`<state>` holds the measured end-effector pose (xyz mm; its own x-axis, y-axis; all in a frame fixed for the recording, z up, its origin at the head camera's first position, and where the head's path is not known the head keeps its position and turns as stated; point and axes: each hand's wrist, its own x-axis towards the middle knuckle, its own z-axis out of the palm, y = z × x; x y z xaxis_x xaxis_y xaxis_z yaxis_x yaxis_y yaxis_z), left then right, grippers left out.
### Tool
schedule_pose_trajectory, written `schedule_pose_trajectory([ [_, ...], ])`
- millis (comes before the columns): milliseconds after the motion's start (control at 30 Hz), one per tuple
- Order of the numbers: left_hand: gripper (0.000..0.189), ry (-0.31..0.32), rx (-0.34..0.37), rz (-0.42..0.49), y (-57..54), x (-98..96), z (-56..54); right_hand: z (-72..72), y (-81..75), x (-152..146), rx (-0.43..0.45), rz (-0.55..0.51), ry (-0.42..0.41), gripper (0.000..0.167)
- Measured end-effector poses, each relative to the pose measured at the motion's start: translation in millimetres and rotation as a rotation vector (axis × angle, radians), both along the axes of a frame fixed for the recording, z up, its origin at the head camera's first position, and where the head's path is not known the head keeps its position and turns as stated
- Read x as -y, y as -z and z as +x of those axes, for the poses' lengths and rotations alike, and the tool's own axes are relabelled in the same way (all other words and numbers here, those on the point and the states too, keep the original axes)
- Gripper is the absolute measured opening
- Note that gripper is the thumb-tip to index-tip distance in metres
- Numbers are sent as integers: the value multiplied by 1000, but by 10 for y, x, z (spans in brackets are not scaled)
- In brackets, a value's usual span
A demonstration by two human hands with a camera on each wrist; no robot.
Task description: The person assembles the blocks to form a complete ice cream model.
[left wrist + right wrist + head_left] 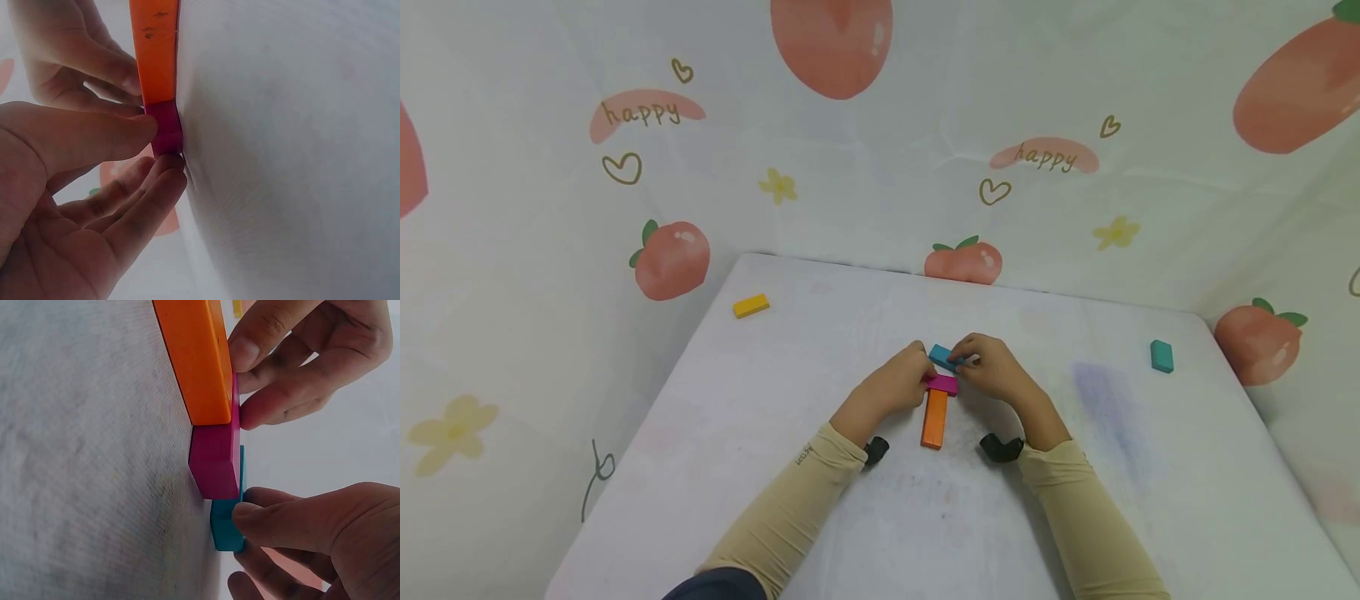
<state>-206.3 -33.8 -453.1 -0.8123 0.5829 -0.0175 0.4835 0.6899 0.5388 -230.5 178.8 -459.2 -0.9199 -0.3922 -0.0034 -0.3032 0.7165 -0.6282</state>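
A magenta block lies crosswise against the far end of a long orange block, together like a T on the white table. My left hand pinches the left end of the magenta block between thumb and fingers. Just beyond it sits a blue block, slanting down to the right. Thumb and fingers of my right hand pinch the blue block's right end. From the right wrist view, the teal-blue block stands close behind the magenta block, low at the tabletop.
On the table's far left lies a yellow block. A teal block is near the right edge. Black wrist pieces hang below both wrists. Behind the table rises a white cloth with printed peaches.
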Motion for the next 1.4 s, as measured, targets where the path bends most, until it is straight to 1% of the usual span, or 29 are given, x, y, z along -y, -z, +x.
schedule_pose_trajectory([
  [200,21,-8,-2,-3,-7,-5,20,25,7,-5,-1,-12,-23,15],
  [533,23,-15,11,7,17,-15,20,74,8,-11,-18,-39,-73,18],
  [800,20,-8,13,11,13,-8,21,78,1,-15,-19,-28,-80,19],
  [1133,19,-4,-4,-1,-14,-1,22,77,9,-3,-20,-22,-96,22],
  [1400,18,6,-9,0,3,-1,13,78,1,-1,9,-13,-87,25],
])
